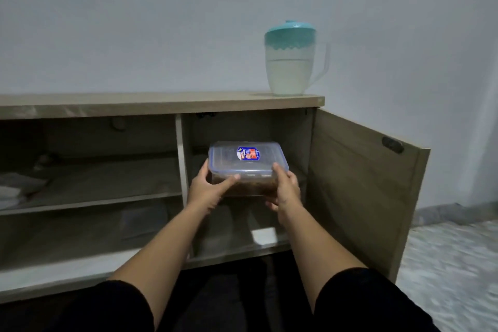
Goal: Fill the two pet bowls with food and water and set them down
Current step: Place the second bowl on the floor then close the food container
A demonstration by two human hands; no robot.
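Both hands grip the food box [248, 167] at the open right cupboard [363, 183] compartment: left hand [207, 191] on its left side, right hand [287, 191] on its right. Jug [292, 59] on cupboard top, far right. No bowls seen. Risk: lid clips popping, food spilling.

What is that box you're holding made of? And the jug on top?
The box looks like clear, glossy plastic: brown food shows through its walls. The jug seems to be cloudy, see-through plastic with an opaque teal lid, probably plastic too.
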